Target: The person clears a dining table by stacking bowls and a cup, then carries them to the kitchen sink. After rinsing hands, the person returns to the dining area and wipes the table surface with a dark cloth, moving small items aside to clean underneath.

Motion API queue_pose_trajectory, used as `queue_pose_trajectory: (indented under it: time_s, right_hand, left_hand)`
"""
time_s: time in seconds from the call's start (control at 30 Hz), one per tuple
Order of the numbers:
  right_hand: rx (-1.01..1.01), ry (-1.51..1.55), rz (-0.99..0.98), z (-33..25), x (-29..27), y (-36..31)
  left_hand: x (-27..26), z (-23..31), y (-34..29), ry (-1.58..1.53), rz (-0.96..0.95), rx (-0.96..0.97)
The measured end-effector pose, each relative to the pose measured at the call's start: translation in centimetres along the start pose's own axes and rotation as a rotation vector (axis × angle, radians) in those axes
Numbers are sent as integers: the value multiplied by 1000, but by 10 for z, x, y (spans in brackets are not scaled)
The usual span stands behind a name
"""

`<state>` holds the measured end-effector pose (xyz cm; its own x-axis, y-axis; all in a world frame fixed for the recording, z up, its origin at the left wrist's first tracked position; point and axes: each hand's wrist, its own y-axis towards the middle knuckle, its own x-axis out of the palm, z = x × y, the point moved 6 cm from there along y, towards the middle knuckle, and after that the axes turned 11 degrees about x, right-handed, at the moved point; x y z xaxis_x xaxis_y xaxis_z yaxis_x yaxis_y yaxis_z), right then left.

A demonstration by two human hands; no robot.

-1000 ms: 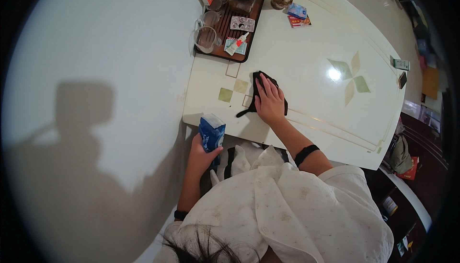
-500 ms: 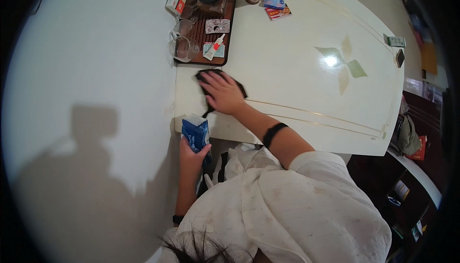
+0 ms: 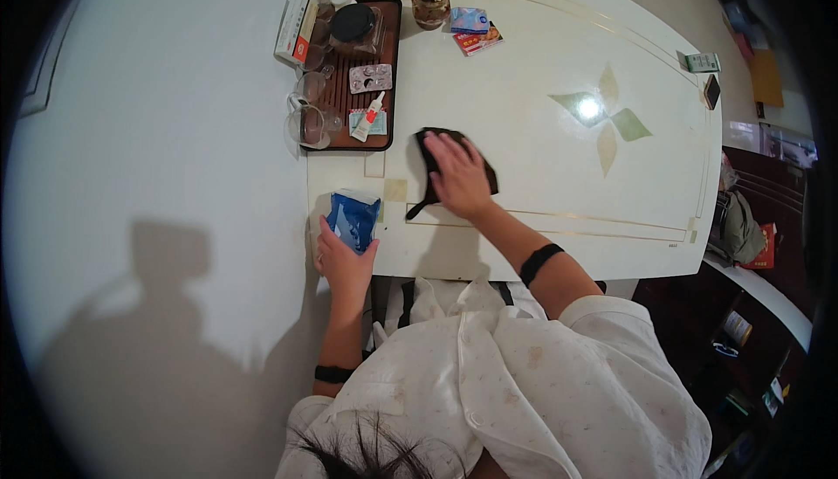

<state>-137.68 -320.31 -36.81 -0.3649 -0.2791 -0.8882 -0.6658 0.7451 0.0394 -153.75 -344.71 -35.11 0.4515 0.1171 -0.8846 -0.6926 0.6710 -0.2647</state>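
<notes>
My left hand (image 3: 343, 255) grips a blue and white soft plastic packet (image 3: 355, 222) over the table's near left corner, thumb on its right side and fingers around its left. My right hand (image 3: 459, 177) lies flat, fingers stretched out, on top of a black cloth-like piece (image 3: 485, 163) with a short strap at its lower left. That piece rests on the white table (image 3: 524, 248), right of a brown slatted tray (image 3: 390, 86); its exact kind is partly hidden under my palm.
On the tray are a black-lidded clear jar (image 3: 356, 29), a blister pack (image 3: 371, 78) and a small white tube (image 3: 367, 117). Glass cups (image 3: 307, 124) stand by the wall. Beyond are a glass jar (image 3: 430, 5) and small packets (image 3: 477, 40). A white wall (image 3: 175, 130) borders the left.
My right hand and the black piece have slid right across the table, away from the tray's near edge. My left hand has raised the blue packet slightly. The view has shifted a little.
</notes>
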Motion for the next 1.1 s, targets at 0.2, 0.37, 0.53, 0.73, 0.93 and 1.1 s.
queue_pose_trajectory:
  time_s: [0.2, 0.37, 0.53, 0.73, 0.93, 1.1]
  right_hand:
    - [-25, -54, 68, -15, 19, 58]
    - [13, -135, 81, -2, 10, 112]
    - [169, -108, 270, 39, -13, 123]
    - [443, -145, 427, 155, -75, 60]
    - [792, -342, 539, 243, -139, -59]
    - [586, -151, 514, 180, -92, -68]
  left_hand:
    - [-5, 13, 13, 102, 89, 112]
    - [-2, 23, 24, 165, 66, 137]
    - [2, 30, 34, 90, 57, 131]
    - [1, 33, 39, 80, 125, 114]
    - [9, 22, 54, 38, 193, 146]
    - [17, 22, 62, 87, 137, 218]
